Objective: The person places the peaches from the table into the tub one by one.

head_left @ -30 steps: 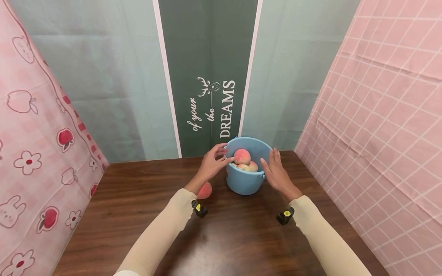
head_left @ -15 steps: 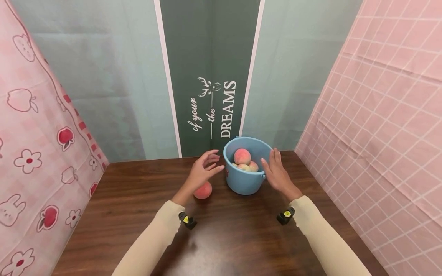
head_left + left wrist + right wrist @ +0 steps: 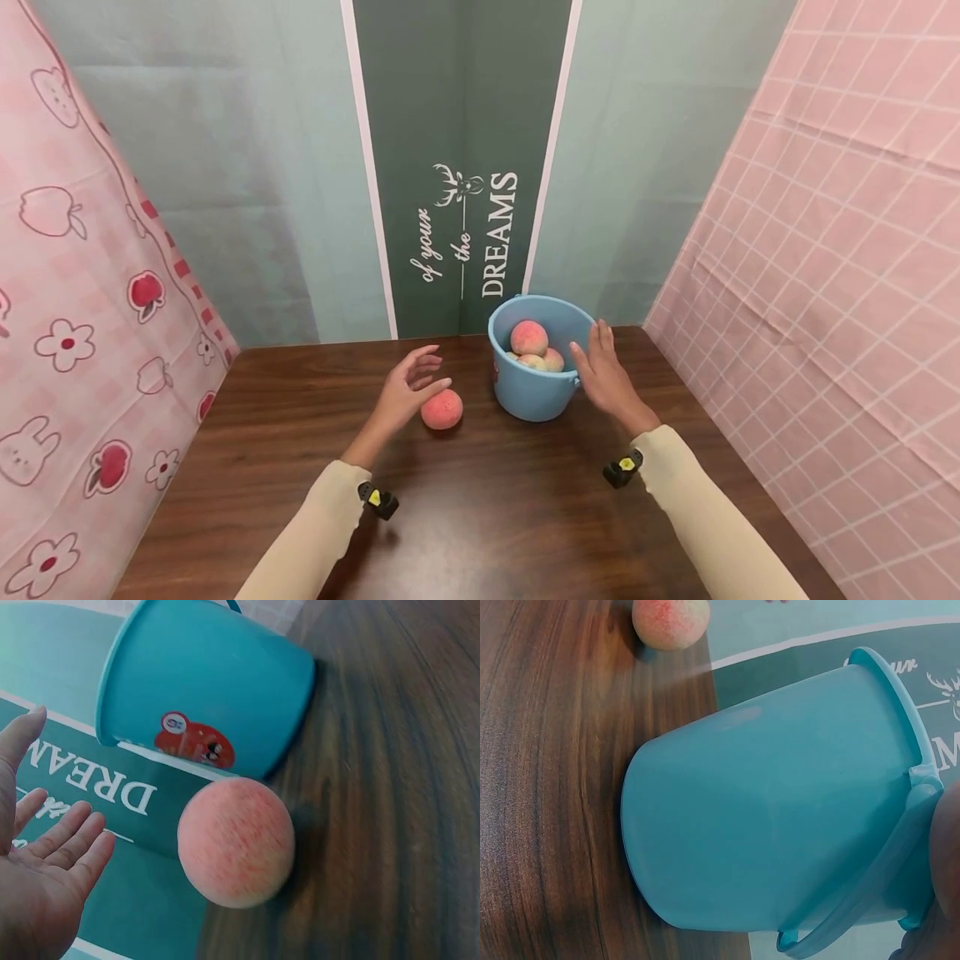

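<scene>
A pink peach (image 3: 442,409) sits on the brown wooden table (image 3: 480,517), left of a light blue bucket (image 3: 534,396). Inside the bucket lie several more peaches, a pink one (image 3: 528,338) on top. My left hand (image 3: 405,390) is just left of the loose peach, fingers spread and nothing in them; the left wrist view shows a gap between the hand (image 3: 49,892) and the peach (image 3: 236,842). At the bucket's right rim my right hand (image 3: 606,377) rests with straight fingers, thumb over the near rim. Much of the right hand is outside the right wrist view.
The bucket's handle (image 3: 862,889) hangs down its side. A green cloth backdrop (image 3: 457,100) with white lettering stands behind the table. Pink patterned cloth (image 3: 90,333) hangs at the left, pink checked cloth (image 3: 825,292) at the right.
My left hand has moved left and toward me, away from the bucket's left rim to beside the loose peach, which shows more fully. The right hand stays at the rim.
</scene>
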The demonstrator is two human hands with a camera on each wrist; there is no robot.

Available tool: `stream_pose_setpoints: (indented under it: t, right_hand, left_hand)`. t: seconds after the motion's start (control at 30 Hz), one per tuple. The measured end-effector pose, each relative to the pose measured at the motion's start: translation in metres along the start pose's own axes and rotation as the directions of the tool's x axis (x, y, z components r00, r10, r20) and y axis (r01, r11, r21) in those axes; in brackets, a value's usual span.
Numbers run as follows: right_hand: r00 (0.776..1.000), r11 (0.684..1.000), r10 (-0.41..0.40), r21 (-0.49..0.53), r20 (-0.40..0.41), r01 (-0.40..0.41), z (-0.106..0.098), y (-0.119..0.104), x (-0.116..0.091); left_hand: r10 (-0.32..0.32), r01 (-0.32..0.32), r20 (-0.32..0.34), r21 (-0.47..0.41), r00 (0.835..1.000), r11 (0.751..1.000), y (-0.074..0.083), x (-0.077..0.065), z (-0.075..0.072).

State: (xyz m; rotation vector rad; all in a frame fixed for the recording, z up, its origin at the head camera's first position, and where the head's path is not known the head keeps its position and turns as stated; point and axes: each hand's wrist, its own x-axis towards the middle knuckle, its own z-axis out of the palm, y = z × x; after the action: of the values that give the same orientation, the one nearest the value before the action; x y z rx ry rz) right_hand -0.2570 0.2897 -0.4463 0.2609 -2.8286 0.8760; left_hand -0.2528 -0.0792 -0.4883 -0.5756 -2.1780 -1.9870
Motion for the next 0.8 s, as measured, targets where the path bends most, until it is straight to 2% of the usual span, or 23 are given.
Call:
stream_pose_setpoints:
  t: [0.3,0.47,0.7,0.8]
  right_hand:
    - [1.000,1.000,0.014,-0.010,0.013,-0.014,0.000,0.000,0.000]
    - [1.000,1.000,0.012,-0.020,0.007,-0.012,-0.001,0.001,0.001]
    - [1.000,1.000,0.015,-0.009,0.012,-0.015,0.000,0.000,0.001]
    - [1.000,1.000,0.016,-0.013,0.008,-0.016,0.000,0.001,0.001]
  left_hand:
    - [-0.018,0.018,0.003,0.084,1.000,0.996,-0.016,-0.012,-0.009]
    - [-0.035,0.031,0.029,0.129,0.999,0.991,-0.026,-0.018,-0.012]
    - [-0.052,0.051,0.009,0.070,0.999,0.996,-0.046,-0.024,-0.013]
    - [-0.071,0.071,0.008,0.072,0.997,0.995,-0.052,-0.027,-0.011]
